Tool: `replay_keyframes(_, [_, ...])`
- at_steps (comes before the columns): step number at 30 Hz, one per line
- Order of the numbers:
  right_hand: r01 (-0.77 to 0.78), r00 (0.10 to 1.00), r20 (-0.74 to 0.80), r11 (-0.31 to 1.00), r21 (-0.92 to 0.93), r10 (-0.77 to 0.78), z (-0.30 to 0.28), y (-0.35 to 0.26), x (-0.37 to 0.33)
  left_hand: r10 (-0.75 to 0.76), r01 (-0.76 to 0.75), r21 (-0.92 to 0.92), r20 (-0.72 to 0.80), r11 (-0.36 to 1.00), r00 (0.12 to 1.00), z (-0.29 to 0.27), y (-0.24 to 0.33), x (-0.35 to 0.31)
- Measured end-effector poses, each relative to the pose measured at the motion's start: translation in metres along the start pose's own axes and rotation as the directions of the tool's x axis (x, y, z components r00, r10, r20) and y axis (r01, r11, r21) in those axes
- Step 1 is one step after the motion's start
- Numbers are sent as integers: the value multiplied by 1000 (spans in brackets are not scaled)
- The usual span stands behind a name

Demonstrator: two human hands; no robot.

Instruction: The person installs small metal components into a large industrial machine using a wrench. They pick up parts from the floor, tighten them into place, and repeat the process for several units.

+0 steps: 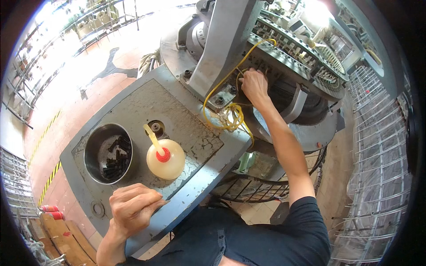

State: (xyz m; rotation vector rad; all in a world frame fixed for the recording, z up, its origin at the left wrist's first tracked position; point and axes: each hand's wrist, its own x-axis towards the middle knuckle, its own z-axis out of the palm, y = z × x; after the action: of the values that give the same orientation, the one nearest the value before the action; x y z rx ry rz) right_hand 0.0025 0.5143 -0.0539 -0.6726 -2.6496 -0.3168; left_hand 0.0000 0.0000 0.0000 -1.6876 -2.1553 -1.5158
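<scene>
My left hand (134, 205) is closed above the near edge of the grey machine table (177, 104). A thin dark bit shows at its fingertips, too small to name. My right hand (254, 87) reaches up to the dark, holed side of the round machine (284, 66), its fingers curled against it beside a yellow cable (237, 66). What those fingers grip is hidden. On the table, nearest my left hand, stand a steel bowl (94, 153) holding several black bolts (116, 162) and a pale squeeze bottle (166, 166) with a red collar and bent spout.
A thick grey machine column (226, 40) rises beyond the table. Loops of the yellow cable hang at the table's right corner. Wire racks (377, 155) stand along the right side. Wooden boards (62, 239) and red cans (53, 215) lie at lower left.
</scene>
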Motion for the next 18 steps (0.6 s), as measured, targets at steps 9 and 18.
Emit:
replay_keyframes(9, [-177,926,-132,719,672,352,-8,27,-15,-5,5,-20,-11,1000,1000,3,-3,-8])
replay_keyframes(18, [-15,906,-340,822,569,252,26,25,-9,-35,35,-4,7,999,999,5,-5,-6])
